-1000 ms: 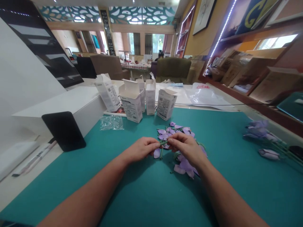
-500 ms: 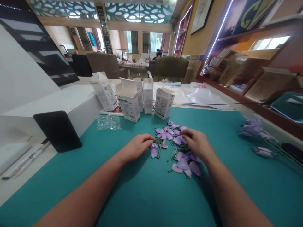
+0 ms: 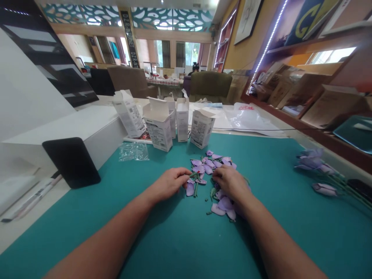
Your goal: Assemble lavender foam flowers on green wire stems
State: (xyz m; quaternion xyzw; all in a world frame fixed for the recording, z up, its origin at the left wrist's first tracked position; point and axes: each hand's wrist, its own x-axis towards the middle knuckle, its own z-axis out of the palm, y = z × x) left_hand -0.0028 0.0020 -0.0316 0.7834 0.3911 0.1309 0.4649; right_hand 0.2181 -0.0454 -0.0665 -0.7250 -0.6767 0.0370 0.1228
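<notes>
Purple petals and green plastic-looking pieces lie in a loose pile on the teal mat. At the pile's left edge, my left hand pinches a small green stem piece with a red spot near its end. My right hand is over the right side of the pile, fingertips pressed together, and what they hold, if anything, is hidden. Below it, more purple petals show, partly covered by the hand and forearm. A few tiny green bits lie nearby.
Several open white cartons stand behind the pile, near a crumpled clear wrapper. A black tablet-like panel leans on a white box at left. Purple flowers with stems lie at right. Behind is a clear plastic bag.
My right hand has moved left and slightly down, nearer my left hand, uncovering petals at the pile's upper right. My left hand keeps its pinch on the stem piece.
</notes>
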